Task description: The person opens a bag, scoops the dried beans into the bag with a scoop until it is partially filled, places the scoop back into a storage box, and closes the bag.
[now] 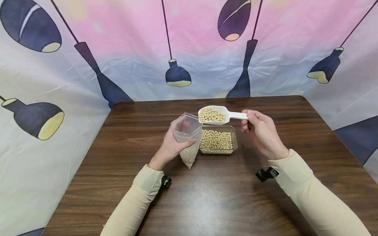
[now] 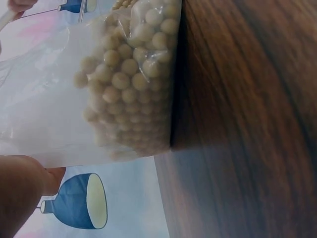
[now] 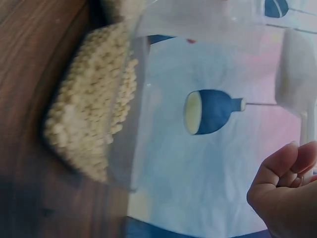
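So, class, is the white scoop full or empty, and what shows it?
Full, or close to it: in the head view, pale beans cover most of the inside of the scoop.

Dark wooden table (image 1: 133, 131), streaky brown grain, rounded far corners, soft glare on near part. Behind it and along both sides, creased cloth backdrop (image 1: 133, 29): pink up high, blue band lower, paler at sides. Printed on it: small navy lamp (image 1: 178, 73) hanging mid-cloth from thin cord (image 1: 166, 29); purple oval lamp (image 1: 234, 19) higher, rightward; wavy-rimmed lamp (image 1: 326, 65) far right; big tilted lamp (image 1: 38, 118) low on left, yellow inside.
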`<state>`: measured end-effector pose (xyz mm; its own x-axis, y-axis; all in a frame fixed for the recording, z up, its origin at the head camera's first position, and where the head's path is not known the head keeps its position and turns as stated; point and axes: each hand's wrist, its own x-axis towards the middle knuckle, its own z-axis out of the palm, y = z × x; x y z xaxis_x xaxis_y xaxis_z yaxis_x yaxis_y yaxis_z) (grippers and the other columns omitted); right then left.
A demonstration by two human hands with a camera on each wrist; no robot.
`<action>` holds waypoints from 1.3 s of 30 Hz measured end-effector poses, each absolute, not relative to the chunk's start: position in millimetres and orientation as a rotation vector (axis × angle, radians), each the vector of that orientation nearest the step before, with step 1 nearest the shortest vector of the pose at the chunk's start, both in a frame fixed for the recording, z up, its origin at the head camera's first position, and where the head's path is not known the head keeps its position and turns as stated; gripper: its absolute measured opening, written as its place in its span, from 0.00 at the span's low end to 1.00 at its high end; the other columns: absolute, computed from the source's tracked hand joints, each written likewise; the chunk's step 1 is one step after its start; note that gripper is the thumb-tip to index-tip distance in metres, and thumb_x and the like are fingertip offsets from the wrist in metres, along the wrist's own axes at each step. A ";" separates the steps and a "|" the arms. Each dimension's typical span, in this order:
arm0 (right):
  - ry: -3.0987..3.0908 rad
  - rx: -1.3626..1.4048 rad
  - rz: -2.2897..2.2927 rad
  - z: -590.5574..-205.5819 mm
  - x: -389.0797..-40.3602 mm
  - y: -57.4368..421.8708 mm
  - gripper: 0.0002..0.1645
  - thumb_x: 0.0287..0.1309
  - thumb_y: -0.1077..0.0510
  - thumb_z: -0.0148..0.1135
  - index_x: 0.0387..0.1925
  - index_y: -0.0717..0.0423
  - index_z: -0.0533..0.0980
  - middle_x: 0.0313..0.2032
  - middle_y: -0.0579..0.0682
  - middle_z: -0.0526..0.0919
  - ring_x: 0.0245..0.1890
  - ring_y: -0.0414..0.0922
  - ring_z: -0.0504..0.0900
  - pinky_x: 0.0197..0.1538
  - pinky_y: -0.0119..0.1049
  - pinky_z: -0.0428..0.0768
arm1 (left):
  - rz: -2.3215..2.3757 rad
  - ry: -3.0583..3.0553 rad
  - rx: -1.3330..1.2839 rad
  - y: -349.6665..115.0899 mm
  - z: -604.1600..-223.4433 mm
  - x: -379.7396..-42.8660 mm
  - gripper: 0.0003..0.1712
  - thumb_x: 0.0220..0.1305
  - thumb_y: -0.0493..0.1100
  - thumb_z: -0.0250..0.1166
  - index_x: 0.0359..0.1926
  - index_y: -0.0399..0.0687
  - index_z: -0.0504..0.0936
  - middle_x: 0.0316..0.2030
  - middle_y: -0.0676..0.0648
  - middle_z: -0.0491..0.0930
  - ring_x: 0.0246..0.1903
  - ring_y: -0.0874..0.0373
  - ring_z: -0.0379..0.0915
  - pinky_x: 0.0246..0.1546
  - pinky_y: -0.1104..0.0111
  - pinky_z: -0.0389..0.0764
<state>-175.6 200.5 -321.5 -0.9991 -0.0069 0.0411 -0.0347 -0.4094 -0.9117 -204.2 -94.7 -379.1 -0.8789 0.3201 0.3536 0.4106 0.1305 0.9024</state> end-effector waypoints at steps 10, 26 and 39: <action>-1.698 0.239 2.540 -293.7 -175.2 191.1 0.14 0.70 0.57 0.53 0.45 0.66 0.74 0.26 0.50 0.77 0.27 0.40 0.74 0.33 0.27 0.76 | -1.912 -2.334 -0.719 -93.6 -381.5 -207.2 0.49 0.52 0.31 0.73 0.72 0.47 0.58 0.59 0.36 0.70 0.57 0.41 0.67 0.55 0.52 0.70; -1.741 0.352 2.319 -279.5 -178.2 185.6 0.12 0.68 0.58 0.56 0.44 0.65 0.76 0.25 0.51 0.80 0.27 0.40 0.78 0.33 0.27 0.78 | -1.879 -2.356 -0.696 -92.1 -369.6 -201.5 0.49 0.51 0.30 0.73 0.71 0.43 0.59 0.60 0.37 0.67 0.57 0.45 0.67 0.56 0.52 0.70; -1.832 0.385 2.141 -270.6 -174.9 182.7 0.12 0.68 0.58 0.56 0.44 0.63 0.78 0.25 0.52 0.80 0.25 0.41 0.79 0.33 0.29 0.79 | -1.852 -2.331 -0.711 -94.5 -385.2 -211.2 0.49 0.50 0.36 0.76 0.71 0.54 0.61 0.61 0.44 0.67 0.58 0.51 0.67 0.56 0.53 0.71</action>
